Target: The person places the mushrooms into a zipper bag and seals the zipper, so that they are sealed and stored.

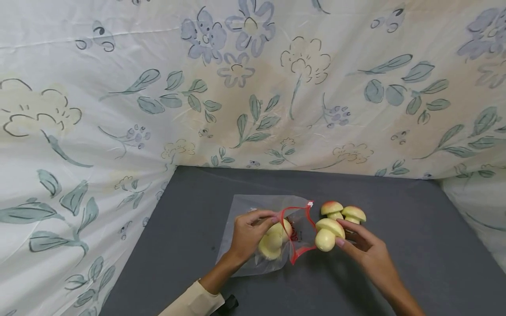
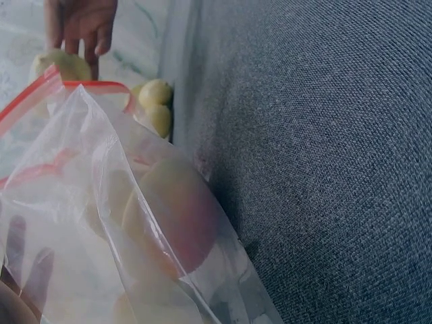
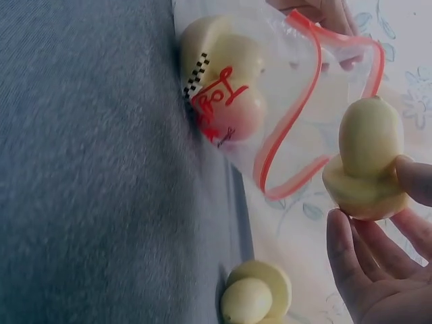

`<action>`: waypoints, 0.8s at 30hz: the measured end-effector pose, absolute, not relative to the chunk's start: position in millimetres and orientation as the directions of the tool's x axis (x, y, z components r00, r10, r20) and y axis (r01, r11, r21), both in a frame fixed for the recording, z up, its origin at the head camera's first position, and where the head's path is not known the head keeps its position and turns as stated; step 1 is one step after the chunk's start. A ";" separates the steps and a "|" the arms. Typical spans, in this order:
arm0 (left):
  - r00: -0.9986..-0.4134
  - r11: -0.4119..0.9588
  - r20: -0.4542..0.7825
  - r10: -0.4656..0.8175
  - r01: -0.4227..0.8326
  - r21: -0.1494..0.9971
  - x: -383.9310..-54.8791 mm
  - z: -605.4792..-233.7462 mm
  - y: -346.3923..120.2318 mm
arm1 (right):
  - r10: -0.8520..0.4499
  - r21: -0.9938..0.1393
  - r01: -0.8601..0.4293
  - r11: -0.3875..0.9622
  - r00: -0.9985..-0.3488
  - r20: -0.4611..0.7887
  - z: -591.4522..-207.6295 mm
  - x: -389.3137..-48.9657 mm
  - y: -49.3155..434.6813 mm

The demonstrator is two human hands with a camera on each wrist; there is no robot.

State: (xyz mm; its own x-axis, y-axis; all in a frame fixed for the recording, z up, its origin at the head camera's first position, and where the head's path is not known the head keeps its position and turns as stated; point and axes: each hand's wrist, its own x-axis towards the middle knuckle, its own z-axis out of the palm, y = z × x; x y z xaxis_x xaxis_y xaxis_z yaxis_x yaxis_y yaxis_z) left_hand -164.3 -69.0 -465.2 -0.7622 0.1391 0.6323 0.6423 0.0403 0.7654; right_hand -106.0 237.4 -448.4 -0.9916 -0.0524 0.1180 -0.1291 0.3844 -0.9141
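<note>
My right hand (image 1: 365, 250) holds a pale yellow toy mushroom (image 1: 330, 234) by its cap between thumb and fingers, stem toward the bag. In the right wrist view this mushroom (image 3: 370, 158) is right at the bag's gaping mouth. My left hand (image 1: 251, 232) pinches the upper side of the clear zip bag (image 1: 243, 206) near its red-edged opening. Inside the bag lie mushrooms (image 1: 272, 243), seen through the plastic; one cap (image 2: 179, 216) is reddish. Two more mushrooms, one (image 1: 331, 208) beside the other (image 1: 353, 214), stand on the table just behind the right hand.
The dark grey cloth-covered table (image 1: 189, 210) ends at a floral curtain (image 1: 253, 109) at the back and sides. A white slider (image 1: 310, 203) sits on the far corner of the bag's red zip. Near the left sleeve (image 1: 197, 300) a small black object (image 1: 229, 303) shows.
</note>
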 end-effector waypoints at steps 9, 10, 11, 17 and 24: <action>-0.758 0.041 0.637 0.140 0.648 0.761 -165.4 -467.0 -67.0 | -0.072 -0.929 -0.157 0.334 -0.987 0.141 -445.1 -109.8 218.3; -0.758 0.045 0.637 0.140 0.648 0.761 -165.4 -467.3 -66.9 | -0.075 -0.932 -0.160 0.325 -0.987 0.143 -445.5 -110.8 216.4; -0.758 0.047 0.637 0.141 0.648 0.760 -165.4 -467.4 -66.9 | -0.079 -0.934 -0.162 0.319 -0.986 0.144 -445.9 -111.7 214.5; -0.763 0.046 0.632 0.139 0.642 0.765 -165.2 -467.4 -66.0 | -0.079 -0.928 -0.151 0.341 -0.988 0.132 -448.9 -117.7 205.7; -0.769 0.048 0.624 0.138 0.634 0.772 -165.2 -468.2 -65.7 | -0.083 -0.924 -0.142 0.355 -0.989 0.120 -453.5 -125.1 197.7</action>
State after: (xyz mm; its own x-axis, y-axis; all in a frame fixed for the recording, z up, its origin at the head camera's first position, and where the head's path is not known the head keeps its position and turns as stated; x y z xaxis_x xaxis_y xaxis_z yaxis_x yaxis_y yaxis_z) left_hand -165.2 -65.7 -468.2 -0.7693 0.1384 0.6237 0.6343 0.0485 0.7716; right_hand -125.1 197.7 -453.5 -0.9893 -0.0831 0.1199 -0.1418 0.3548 -0.9241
